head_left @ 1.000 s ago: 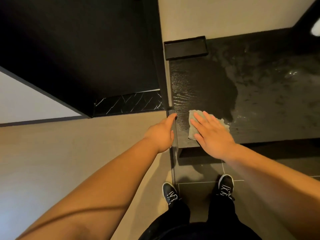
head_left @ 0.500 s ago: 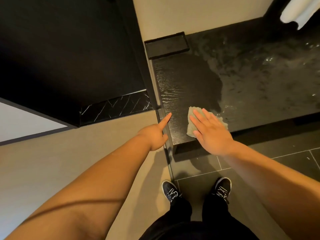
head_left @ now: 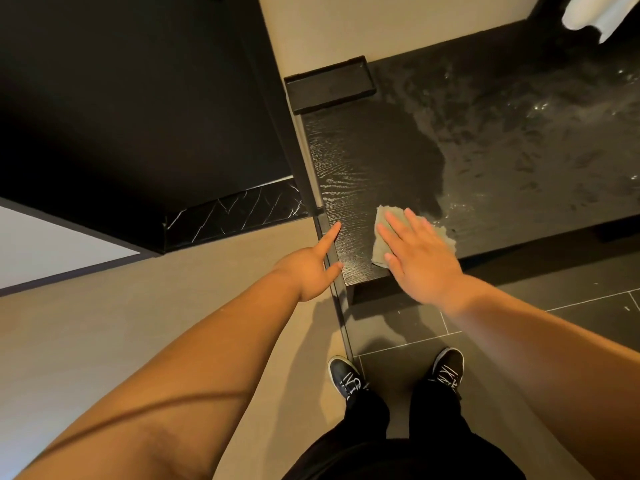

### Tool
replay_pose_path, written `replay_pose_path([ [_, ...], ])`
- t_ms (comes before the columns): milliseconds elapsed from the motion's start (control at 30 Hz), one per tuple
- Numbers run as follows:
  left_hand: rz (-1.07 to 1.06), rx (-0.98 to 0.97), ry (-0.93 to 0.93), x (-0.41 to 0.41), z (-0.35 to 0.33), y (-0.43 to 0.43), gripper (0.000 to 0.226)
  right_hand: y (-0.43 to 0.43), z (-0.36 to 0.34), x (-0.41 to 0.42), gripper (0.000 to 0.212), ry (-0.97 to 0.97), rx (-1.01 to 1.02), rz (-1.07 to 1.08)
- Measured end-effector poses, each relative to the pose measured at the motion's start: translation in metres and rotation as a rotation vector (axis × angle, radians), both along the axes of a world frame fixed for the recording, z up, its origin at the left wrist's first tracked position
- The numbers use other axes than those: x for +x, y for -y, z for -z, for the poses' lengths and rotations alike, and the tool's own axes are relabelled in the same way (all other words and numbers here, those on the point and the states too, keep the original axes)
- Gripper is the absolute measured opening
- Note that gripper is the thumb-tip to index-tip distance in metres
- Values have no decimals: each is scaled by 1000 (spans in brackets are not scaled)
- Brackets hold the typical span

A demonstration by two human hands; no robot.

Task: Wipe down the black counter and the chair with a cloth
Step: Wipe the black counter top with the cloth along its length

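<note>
View: head camera, looking steeply down past both bare forearms to the floor.
Desk: a black, wood-grained desk [head_left: 363,161] fills the upper right; its near left corner lies just under the hands.
Cloth: a small grey-green cloth [head_left: 388,218] lies flat on the desk near that corner, mostly covered by the right hand.
Right hand: the right hand [head_left: 422,258] is spread flat, fingers straight, pressing down on the cloth rather than gripping it.
Left hand: the left hand [head_left: 308,268] holds nothing; its index finger is stretched out along the desk's left edge and the thumb touches the corner. The other fingers are hidden.
Also on the desk: a shallow black tray [head_left: 329,84] at the far left corner against the wall.
Elsewhere: something white [head_left: 595,12] at the top right edge, and black shoes [head_left: 343,374] on dark floor tiles below.
Progress: wiping of the desk looks under way. The right part shows damp-looking streaks, while a darker, duller patch sits beside the cloth; whether that is wiped surface or shadow cannot be told.
Left to do: the near corner seems to be the step in hand. No chair is in view, so that half appears yet to come.
</note>
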State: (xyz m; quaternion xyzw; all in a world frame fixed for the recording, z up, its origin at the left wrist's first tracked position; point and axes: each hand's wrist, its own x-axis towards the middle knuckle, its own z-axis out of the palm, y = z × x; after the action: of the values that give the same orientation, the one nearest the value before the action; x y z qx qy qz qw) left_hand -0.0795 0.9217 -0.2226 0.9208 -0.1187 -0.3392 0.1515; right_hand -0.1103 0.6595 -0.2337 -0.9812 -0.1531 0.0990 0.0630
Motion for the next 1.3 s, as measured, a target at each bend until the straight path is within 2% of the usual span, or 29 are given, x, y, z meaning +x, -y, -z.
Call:
replay_pose_path([
  [67,-6,4,18,2,-1,0,77,-27,3,-11,64,26,23,37],
  [167,-20,6,46,2,-5,2,69,-61,9,-32,64,-2,114,-153],
  [267,-39,1,51,-1,-6,5,68,-50,6,-26,64,-44,146,-269],
  [467,-117,71,192,-4,-4,23,64,35,2,1,63,-9,31,-55],
  [567,-160,116,203,-2,-7,36,71,31,2,2,66,-12,3,4],
  [633,-203,127,224,-2,-8,47,74,14,5,-3,66,-26,27,-29],
  [700,-244,130,267,-3,-5,60,74,-1,8,-9,67,-68,61,-158],
  [800,-266,129,335,-1,2,80,68,10,3,-1,69,-127,111,-254],
  [1000,-271,150,385,13,3,115,66,108,7,20,62,-38,48,-68],
  [1133,-247,204,381,9,14,139,74,107,9,18,65,7,20,24],
  [1200,-262,220,427,6,18,141,76,88,11,13,63,62,53,7],
  [1300,-281,209,468,5,21,141,76,72,17,7,59,132,161,-167],
])
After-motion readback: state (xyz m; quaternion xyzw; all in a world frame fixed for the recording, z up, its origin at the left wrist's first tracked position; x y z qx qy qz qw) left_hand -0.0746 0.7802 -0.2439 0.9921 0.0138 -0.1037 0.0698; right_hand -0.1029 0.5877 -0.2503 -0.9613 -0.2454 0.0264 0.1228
